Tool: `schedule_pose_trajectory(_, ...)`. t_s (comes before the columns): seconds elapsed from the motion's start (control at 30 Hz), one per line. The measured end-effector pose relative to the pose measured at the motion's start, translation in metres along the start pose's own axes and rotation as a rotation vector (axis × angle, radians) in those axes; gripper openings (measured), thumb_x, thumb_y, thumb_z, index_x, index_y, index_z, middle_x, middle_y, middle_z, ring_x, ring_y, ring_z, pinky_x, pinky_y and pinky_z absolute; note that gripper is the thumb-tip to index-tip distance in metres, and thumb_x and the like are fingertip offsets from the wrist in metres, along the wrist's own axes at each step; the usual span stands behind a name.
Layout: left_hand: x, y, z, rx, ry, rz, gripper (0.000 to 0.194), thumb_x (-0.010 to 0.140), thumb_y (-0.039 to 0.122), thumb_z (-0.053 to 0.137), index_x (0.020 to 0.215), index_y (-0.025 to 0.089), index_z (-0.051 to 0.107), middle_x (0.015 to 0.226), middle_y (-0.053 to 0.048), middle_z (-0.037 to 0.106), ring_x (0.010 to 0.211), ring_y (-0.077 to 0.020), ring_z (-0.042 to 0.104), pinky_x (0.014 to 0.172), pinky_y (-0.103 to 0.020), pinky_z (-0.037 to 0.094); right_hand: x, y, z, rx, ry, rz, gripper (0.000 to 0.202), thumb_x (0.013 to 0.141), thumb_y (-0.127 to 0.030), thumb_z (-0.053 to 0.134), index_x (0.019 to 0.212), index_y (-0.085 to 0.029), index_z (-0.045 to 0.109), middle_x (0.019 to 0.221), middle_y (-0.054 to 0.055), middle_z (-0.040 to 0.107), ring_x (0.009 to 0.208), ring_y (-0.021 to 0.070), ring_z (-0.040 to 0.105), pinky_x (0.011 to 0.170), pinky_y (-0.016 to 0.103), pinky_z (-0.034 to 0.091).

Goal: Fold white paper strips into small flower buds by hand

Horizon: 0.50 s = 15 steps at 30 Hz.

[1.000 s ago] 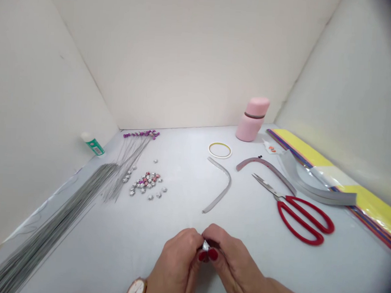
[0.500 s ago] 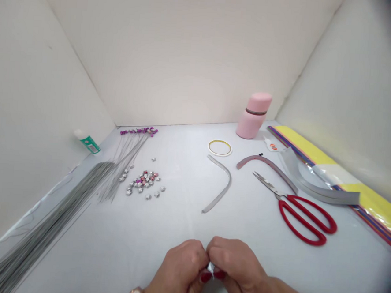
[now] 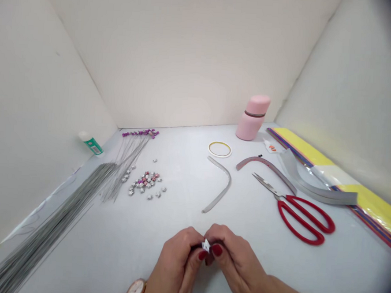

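Between my fingertips at the bottom centre is a small silver folded paper star (image 3: 206, 245). My left hand (image 3: 179, 260) pinches it from the left with thumb and index finger. From the other side my right hand (image 3: 234, 264) is closed on it too, thumb against its edge. Farther left lies a heap of similar small stars (image 3: 146, 182), silver, pink and purple. A curved grey paper strip (image 3: 225, 190) rests just beyond my hands. Scissors with red handles (image 3: 305, 219) lie to the right, blades pointing away to the left.
Thin grey wires (image 3: 58, 220) stretch along the left, near purple-tipped stems (image 3: 140, 133) and a green glue tube (image 3: 92, 144). Toward the back are a tape roll (image 3: 219, 156) and a pink bottle (image 3: 253, 118). Grey strips (image 3: 325, 194) and yellow-topped paper packs (image 3: 371, 201) lie right.
Both hands have risen slightly away from the bottom edge. The thumbs have shifted up, and the star between the fingertips now shows more fully. The view has tilted a little.
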State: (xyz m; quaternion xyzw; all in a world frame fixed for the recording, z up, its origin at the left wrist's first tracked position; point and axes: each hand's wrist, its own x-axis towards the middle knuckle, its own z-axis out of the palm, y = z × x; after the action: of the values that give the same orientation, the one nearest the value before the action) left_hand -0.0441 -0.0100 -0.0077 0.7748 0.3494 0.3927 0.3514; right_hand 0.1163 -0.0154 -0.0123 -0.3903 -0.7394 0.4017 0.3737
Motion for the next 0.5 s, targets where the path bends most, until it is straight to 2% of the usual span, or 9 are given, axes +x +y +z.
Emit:
schedule_pose_trajectory(0.1, -0.0012, -0.004, 0.0006, -0.028, 0.012, -0.037, 0.012, 0.086, 0.014, 0.037, 0.089, 0.019, 0.048, 0.072, -0.001, 0.053, 0.063, -0.0113, 0.05, 0.06, -0.021, 0.042, -0.0007, 0.0013, 0.0013, 0.06, -0.021, 0.031, 0.019, 0.09, -0.029, 0.029, 0.085, -0.02, 0.045, 0.067, 0.001, 0.051, 0.059, 0.0135, 0.048, 0.056, 0.025, 0.041)
schedule_pose_trajectory(0.23, -0.0034, -0.0067, 0.0026, -0.113, -0.021, -0.107, 0.013, 0.086, 0.014, 0.038, 0.092, 0.018, 0.048, 0.075, -0.002, 0.054, 0.067, -0.0122, 0.053, 0.063, -0.023, 0.043, 0.0002, 0.0022, 0.003, 0.174, 0.002, 0.107, 0.02, 0.091, -0.03, 0.03, 0.084, -0.019, 0.046, 0.068, 0.002, 0.053, 0.062, 0.014, 0.051, 0.059, 0.026, 0.042)
schedule_pose_trajectory(0.4, -0.0015, -0.0049, 0.0012, -0.036, -0.018, -0.163, 0.013, 0.085, 0.018, 0.041, 0.077, 0.017, 0.052, 0.069, -0.002, 0.054, 0.063, -0.0123, 0.051, 0.06, -0.022, 0.041, 0.004, 0.0018, 0.0029, 0.249, 0.014, 0.196, 0.023, 0.09, -0.034, 0.032, 0.08, -0.019, 0.046, 0.064, 0.0, 0.05, 0.058, 0.0135, 0.049, 0.056, 0.025, 0.041)
schedule_pose_trajectory(0.5, 0.0016, -0.0028, -0.0013, -0.013, -0.058, -0.181, 0.019, 0.085, 0.019, 0.039, 0.073, 0.017, 0.053, 0.068, -0.002, 0.056, 0.064, -0.0125, 0.052, 0.061, -0.022, 0.04, 0.005, 0.0029, 0.0027, 0.28, 0.01, 0.243, 0.025, 0.09, -0.036, 0.032, 0.078, -0.019, 0.046, 0.06, -0.001, 0.049, 0.056, 0.0127, 0.047, 0.054, 0.024, 0.04)
